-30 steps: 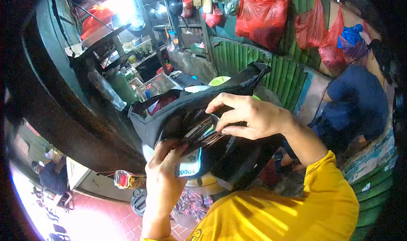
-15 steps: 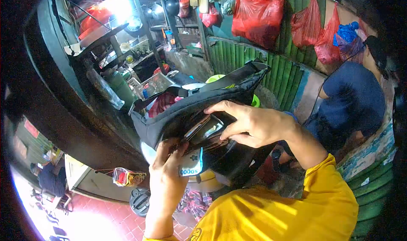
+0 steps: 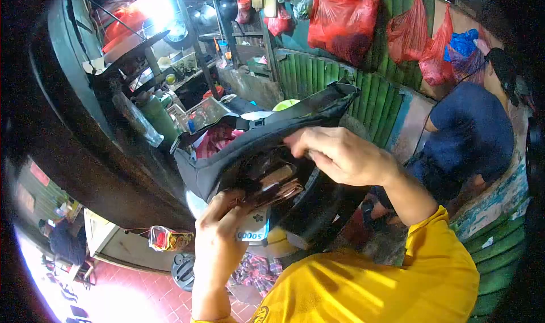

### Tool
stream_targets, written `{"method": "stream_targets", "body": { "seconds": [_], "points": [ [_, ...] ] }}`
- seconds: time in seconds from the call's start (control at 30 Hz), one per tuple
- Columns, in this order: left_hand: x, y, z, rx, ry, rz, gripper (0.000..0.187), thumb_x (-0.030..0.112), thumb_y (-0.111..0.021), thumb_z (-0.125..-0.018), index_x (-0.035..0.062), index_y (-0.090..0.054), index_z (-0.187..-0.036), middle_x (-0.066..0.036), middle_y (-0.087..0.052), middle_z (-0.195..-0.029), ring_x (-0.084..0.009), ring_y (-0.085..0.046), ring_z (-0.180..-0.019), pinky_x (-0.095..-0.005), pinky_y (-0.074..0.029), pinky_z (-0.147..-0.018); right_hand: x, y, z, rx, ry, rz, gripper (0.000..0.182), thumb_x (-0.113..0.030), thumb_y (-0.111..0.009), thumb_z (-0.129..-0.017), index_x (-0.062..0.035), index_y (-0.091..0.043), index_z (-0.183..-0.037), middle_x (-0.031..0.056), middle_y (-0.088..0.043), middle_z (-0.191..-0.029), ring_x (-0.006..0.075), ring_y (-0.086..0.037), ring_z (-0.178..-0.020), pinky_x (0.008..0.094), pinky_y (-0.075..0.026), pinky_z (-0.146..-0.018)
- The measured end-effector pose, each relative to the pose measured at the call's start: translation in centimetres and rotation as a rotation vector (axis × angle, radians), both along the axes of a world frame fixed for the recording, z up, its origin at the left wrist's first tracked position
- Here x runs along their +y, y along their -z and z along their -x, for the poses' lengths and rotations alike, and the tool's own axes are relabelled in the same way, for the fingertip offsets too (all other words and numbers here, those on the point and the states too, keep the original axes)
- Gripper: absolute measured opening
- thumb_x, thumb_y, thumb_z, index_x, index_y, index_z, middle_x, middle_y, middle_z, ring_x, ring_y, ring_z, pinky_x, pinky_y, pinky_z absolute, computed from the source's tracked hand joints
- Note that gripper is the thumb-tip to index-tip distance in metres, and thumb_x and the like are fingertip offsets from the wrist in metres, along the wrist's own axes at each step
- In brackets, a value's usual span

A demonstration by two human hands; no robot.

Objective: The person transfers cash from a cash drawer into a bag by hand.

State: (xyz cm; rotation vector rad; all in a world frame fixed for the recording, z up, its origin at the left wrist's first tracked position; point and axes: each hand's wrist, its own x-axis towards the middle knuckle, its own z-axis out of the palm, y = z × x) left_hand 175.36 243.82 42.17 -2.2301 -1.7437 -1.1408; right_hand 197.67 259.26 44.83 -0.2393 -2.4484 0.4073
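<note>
Bag: an open black fabric bag with a wide strap [image 3: 255,143] lies in front of us, its mouth tilted towards us, between our two hands.
Wallet: a dark wallet-like holder with brown layered edges [image 3: 284,190] sits in the bag's opening, its leaves spread.
Banknote: a pale blue paper note printed 50000 [image 3: 253,230] hangs below the wallet's left end, beside our left fingers, its number upside down to us.
Left hand: our left hand [image 3: 218,227] is clamped on the wallet's left end, thumb and fingers drawn together; whether it also pinches the note we cannot tell.
Right hand: our right hand [image 3: 345,155] is at the bag's upper rim, above and right of the wallet, fingers curled; the tips are blurred, so we cannot tell whether they are closed on anything.
Cloth: a red-and-white patterned cloth [image 3: 213,141] shows in the bag's far compartment.
Neighbour: a person in a dark blue shirt [image 3: 471,121] bends low to our right, well apart from our hands.
Wall: red plastic bags [image 3: 344,23] hang above green corrugated panels [image 3: 318,73] beyond the bag.
</note>
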Motion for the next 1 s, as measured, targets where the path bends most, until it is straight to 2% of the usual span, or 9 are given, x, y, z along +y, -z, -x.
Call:
{"method": "stream_targets", "body": {
  "seconds": [0.07, 0.13, 0.23, 0.53, 0.63, 0.7, 0.77, 0.83, 1.0],
  "points": [
    [0.2, -0.3, 0.6, 0.044, 0.038, 0.009, 0.039, -0.008, -0.065, -0.056, 0.0023, -0.07, -0.094, -0.014, -0.063, -0.1, -0.033, -0.063, -0.093, -0.0385, -0.052, -0.077, -0.4, -0.7, 0.2, 0.023, 0.104, 0.035, 0.036, 0.003, -0.055, -0.083, 0.002, -0.051, -0.119, 0.0215, -0.061, -0.109, 0.0352, -0.062, -0.098, 0.0388, -0.05, -0.084],
    [0.3, -1.0, 1.0, 0.107, 0.177, 0.008, 0.04, -0.005, -0.067, -0.054, 0.004, -0.07, -0.093, -0.013, -0.062, -0.1, -0.0313, -0.063, -0.09, -0.0379, -0.052, -0.076, 0.0, -0.7, 0.7, 0.053, 0.101, -0.008, 0.037, 0.003, -0.055, -0.083, 0.0021, -0.051, -0.12, 0.0223, -0.06, -0.111, 0.0363, -0.061, -0.101, 0.0394, -0.049, -0.087],
    [-0.4, -2.3, 1.1, 0.163, 0.174, 0.066, 0.04, -0.003, -0.068, -0.052, 0.0046, -0.07, -0.091, -0.013, -0.062, -0.099, -0.0311, -0.063, -0.09, -0.0382, -0.052, -0.077, -0.1, -1.1, 1.1, 0.071, 0.112, -0.044, 0.043, 0.005, -0.052, -0.079, 0.0029, -0.051, -0.122, 0.0258, -0.058, -0.116, 0.0391, -0.057, -0.108, 0.0437, -0.046, -0.092],
    [-1.2, -3.5, 1.2, 0.126, 0.25, 0.06, 0.031, -0.002, -0.068, -0.054, 0.0028, -0.069, -0.085, -0.012, -0.063, -0.096, -0.0303, -0.064, -0.088, -0.0374, -0.053, -0.07, 0.5, -1.5, 2.1, -0.001, 0.224, -0.119, 0.024, -0.003, -0.063, -0.08, 0.0006, -0.059, -0.104, 0.0189, -0.063, -0.101, 0.0369, -0.061, -0.097, 0.0403, -0.049, -0.084],
    [-1.3, -3.7, 1.0, 0.166, 0.238, 0.089, 0.029, -0.002, -0.067, -0.054, 0.0023, -0.07, -0.083, -0.013, -0.063, -0.095, -0.0303, -0.064, -0.087, -0.0368, -0.054, -0.069, 1.2, -0.7, 2.9, -0.067, 0.104, -0.089, 0.011, -0.005, -0.062, -0.08, 0.0005, -0.062, -0.09, 0.0168, -0.064, -0.091, 0.035, -0.062, -0.088, 0.0413, -0.05, -0.08],
    [-1.2, -3.6, 1.2, 0.172, 0.263, 0.083, 0.029, -0.002, -0.066, -0.054, 0.002, -0.069, -0.082, -0.013, -0.062, -0.095, -0.0302, -0.064, -0.087, -0.0366, -0.054, -0.068, 1.2, 0.4, 3.4, -0.12, 0.15, -0.245, 0.008, -0.007, -0.06, -0.08, 0.0006, -0.062, -0.079, 0.0164, -0.062, -0.08, 0.0349, -0.062, -0.079, 0.0417, -0.05, -0.074],
    [-1.3, -3.5, 1.4, 0.173, 0.263, 0.091, 0.028, -0.002, -0.066, -0.054, 0.002, -0.069, -0.082, -0.013, -0.062, -0.095, -0.0303, -0.064, -0.087, -0.0367, -0.054, -0.068, 0.2, 1.0, 3.4, -0.293, 0.259, -0.287, 0.009, -0.009, -0.058, -0.08, -0.0017, -0.06, -0.084, 0.0148, -0.06, -0.083, 0.0329, -0.06, -0.079, 0.0414, -0.047, -0.072],
    [-1.3, -3.4, 1.4, 0.174, 0.26, 0.098, 0.028, -0.002, -0.066, -0.054, 0.002, -0.069, -0.081, -0.013, -0.062, -0.095, -0.0303, -0.064, -0.087, -0.0367, -0.054, -0.068, 0.1, 2.3, 3.2, -0.077, 0.257, -0.62, 0.014, -0.011, -0.054, -0.079, -0.0073, -0.055, -0.093, 0.0105, -0.053, -0.087, 0.0291, -0.053, -0.084, 0.0402, -0.04, -0.075],
    [-1.4, -3.4, 1.3, 0.185, 0.251, 0.103, 0.025, -0.001, -0.065, -0.055, 0.0032, -0.068, -0.08, -0.013, -0.062, -0.095, -0.0299, -0.064, -0.086, -0.0366, -0.054, -0.067, 1.6, 2.4, 3.7, -0.101, 0.184, -0.58, 0.019, -0.01, -0.056, -0.077, -0.009, -0.054, -0.095, 0.009, -0.051, -0.085, 0.0286, -0.054, -0.08, 0.0412, -0.04, -0.072]
  ]
}}
